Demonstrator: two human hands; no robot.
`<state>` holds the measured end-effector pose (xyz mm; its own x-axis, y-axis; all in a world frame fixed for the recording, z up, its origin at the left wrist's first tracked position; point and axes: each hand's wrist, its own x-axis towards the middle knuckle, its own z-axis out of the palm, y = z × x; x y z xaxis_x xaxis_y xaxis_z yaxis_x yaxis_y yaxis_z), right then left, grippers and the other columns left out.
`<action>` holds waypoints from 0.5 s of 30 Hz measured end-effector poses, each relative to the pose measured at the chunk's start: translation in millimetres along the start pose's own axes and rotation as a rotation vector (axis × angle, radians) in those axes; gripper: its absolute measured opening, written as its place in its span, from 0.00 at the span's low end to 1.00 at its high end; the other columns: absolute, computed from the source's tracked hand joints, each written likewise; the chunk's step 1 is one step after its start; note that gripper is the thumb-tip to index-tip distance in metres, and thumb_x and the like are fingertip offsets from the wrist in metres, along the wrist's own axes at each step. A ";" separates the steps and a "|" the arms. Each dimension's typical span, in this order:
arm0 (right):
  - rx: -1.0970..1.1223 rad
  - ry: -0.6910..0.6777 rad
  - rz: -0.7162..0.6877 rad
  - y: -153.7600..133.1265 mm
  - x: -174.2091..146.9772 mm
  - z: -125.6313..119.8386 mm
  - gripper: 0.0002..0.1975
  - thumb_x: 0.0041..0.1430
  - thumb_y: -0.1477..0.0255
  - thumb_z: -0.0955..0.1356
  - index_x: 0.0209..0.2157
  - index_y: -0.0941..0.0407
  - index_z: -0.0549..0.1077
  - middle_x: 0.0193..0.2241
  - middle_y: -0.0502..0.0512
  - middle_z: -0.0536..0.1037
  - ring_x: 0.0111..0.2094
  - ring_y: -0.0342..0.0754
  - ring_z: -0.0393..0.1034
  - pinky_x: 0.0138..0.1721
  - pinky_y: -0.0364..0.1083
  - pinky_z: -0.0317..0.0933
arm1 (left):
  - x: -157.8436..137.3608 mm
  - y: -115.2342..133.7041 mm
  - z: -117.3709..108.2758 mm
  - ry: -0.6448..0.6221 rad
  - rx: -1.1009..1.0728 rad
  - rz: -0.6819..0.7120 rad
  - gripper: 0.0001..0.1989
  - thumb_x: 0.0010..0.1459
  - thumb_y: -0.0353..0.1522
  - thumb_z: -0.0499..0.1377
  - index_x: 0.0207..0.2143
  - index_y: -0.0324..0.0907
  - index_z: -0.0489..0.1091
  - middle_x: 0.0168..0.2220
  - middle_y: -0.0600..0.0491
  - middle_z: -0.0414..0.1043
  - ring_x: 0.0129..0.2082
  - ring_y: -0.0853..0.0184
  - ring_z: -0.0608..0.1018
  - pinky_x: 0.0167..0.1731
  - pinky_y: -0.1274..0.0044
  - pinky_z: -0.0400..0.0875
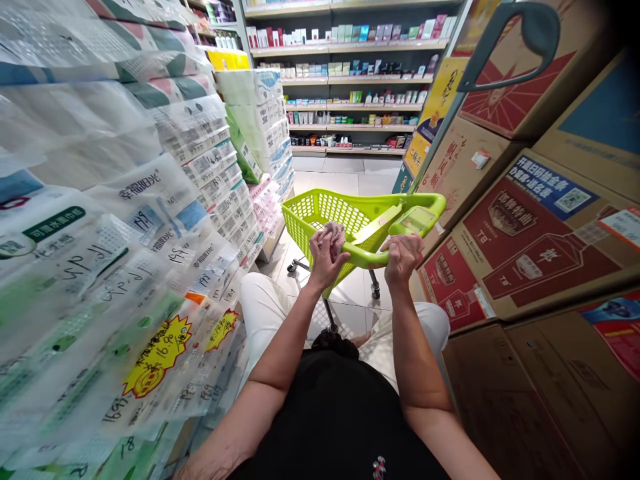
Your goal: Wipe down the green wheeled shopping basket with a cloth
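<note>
Cloth bunched in left hand at cart near rim; right hand fisted around cart handle.

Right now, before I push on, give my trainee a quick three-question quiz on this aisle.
1. True or false: the right hand rests on the green cart's handle.
2. What does the left hand hold? A) a crumpled pinkish cloth B) a bottle C) a price tag
3. Fill in: the stacked cardboard boxes stand on the person's ____ side, the wrapped tissue packs on the other.

Key: 1 true; 2 A; 3 right.
</note>
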<state>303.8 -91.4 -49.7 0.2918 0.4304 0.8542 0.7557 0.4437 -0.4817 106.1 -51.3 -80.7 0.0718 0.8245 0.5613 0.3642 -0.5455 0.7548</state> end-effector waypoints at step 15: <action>0.032 0.017 -0.012 -0.1 -0.3 -0.1 0.24 0.68 0.62 0.56 0.20 0.52 0.69 0.24 0.52 0.73 0.38 0.52 0.72 0.60 0.61 0.55 | 16.9 17.2 -74.8 -0.011 -0.441 -0.625 0.17 0.60 0.43 0.65 0.46 0.42 0.75 0.39 0.50 0.78 0.38 0.62 0.81 0.42 0.70 0.77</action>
<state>303.7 -91.6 -49.9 0.2933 0.4116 0.8629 0.7400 0.4736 -0.4775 44.2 -57.9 -32.8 -0.0157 0.9997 -0.0160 -0.0644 0.0150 0.9978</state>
